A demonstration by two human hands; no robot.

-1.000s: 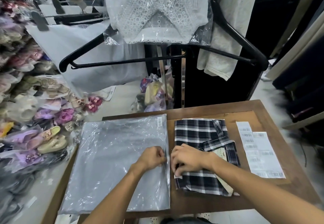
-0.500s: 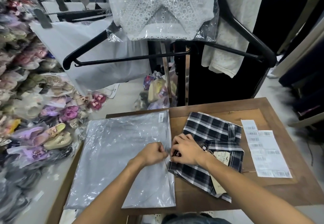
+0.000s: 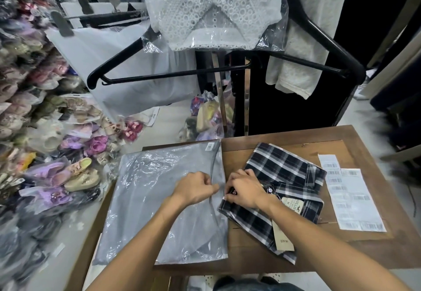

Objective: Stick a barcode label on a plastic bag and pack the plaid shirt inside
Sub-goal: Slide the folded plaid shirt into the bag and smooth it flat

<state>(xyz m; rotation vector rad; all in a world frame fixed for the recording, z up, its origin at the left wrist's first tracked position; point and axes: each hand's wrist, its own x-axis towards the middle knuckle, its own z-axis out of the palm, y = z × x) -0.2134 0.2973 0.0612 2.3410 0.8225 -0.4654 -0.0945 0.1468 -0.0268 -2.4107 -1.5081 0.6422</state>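
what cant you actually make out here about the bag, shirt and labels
- Head view: whether the plastic bag mouth is open yet; the left hand covers that edge.
- Where the right hand fingertips grip the plaid shirt: they are curled under.
- Print on the barcode label on the bag and the label sheets: too small.
- Bag's near left corner: hangs past the table.

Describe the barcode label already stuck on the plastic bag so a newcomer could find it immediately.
On the wooden table, the grey plastic bag lies on the left side. The barcode label sits at its far right corner: one small white sticker, unlike the label sheets lying right of the plaid shirt.
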